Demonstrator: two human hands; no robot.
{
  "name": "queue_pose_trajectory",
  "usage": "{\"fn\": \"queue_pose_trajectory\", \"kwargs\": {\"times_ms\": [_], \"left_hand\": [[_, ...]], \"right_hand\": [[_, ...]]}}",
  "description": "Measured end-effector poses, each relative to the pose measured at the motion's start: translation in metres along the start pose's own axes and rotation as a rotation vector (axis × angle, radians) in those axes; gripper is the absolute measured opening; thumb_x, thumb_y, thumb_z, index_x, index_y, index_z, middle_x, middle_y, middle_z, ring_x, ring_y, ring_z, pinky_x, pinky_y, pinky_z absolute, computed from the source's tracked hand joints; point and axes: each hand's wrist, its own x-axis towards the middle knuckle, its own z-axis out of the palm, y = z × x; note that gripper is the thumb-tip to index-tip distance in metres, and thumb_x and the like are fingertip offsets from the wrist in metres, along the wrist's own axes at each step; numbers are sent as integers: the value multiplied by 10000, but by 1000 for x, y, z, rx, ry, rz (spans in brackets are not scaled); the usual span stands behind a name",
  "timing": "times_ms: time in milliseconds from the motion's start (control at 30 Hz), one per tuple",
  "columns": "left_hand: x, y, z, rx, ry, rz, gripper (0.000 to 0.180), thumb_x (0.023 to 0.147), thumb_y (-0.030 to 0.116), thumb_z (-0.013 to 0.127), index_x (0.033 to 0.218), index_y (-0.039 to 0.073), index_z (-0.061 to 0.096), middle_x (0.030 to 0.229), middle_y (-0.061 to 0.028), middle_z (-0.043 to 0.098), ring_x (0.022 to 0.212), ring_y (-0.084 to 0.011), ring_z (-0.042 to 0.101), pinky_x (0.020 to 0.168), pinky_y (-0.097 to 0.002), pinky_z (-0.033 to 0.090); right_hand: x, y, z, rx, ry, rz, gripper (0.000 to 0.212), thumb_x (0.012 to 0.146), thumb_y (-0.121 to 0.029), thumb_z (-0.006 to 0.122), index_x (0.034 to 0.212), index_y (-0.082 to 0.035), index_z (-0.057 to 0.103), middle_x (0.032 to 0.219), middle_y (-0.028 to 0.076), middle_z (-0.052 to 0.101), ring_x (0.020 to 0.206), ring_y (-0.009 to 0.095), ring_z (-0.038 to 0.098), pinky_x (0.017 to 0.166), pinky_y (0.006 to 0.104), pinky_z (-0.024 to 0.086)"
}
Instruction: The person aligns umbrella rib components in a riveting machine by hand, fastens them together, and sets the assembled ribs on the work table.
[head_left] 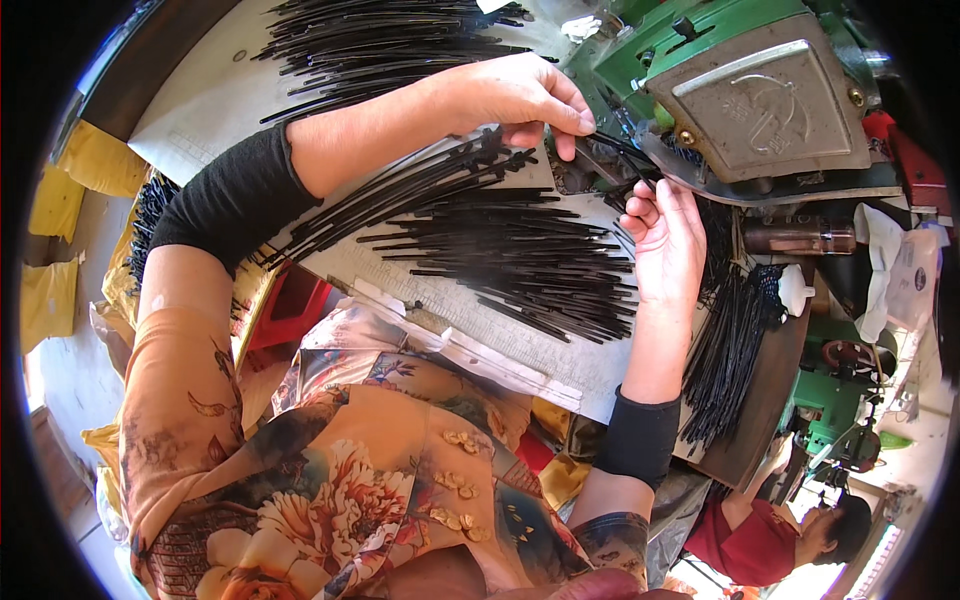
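Observation:
My left hand (530, 98) reaches across the worktable and pinches the end of a thin black rod (618, 145) between thumb and finger. Its far part runs into the green machine (640, 50), under a grey metal cover. Just below that cover, my right hand (664, 235) is raised palm up, its fingertips closed on a slim black piece; whether this is the same rod I cannot tell. Under my left wrist lies a bundle of longer black rods (400, 195) with jointed ends. A pile of loose black rods (500, 255) spreads over the table between my arms.
Another heap of black rods (390, 45) lies at the table's far side. More hang in a bundle (725, 350) along its right edge. A red bin (285, 310) stands near my left side. At lower right sits a person in red (750, 540), near another green machine (830, 400).

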Motion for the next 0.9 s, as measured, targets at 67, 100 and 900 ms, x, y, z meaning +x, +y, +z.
{"fn": "queue_pose_trajectory", "kwargs": {"times_ms": [67, 100, 900], "left_hand": [[0, 1, 2, 5, 52, 37, 260, 840, 217, 621, 971, -6, 642, 688, -64, 643, 377, -37, 391, 369, -180, 300], [0, 1, 4, 7, 53, 38, 260, 840, 217, 621, 971, -6, 642, 688, -64, 643, 377, -37, 391, 369, -180, 300], [11, 8, 2, 43, 37, -47, 246, 824, 198, 626, 980, 9, 644, 647, -34, 602, 367, -35, 324, 342, -210, 230]], "right_hand": [[0, 1, 0, 8, 8, -14, 195, 902, -96, 521, 1072, -3, 516, 847, 123, 624, 673, 161, 629, 592, 285, 554], [0, 1, -1, 18, 13, -29, 192, 901, -93, 522, 1068, 1, 515, 848, 128, 623, 673, 164, 629, 590, 286, 555], [9, 1, -10, 24, 34, -18, 200, 888, -95, 523, 1044, 31, 522, 876, 159, 621, 680, 186, 633, 587, 293, 558]]}}
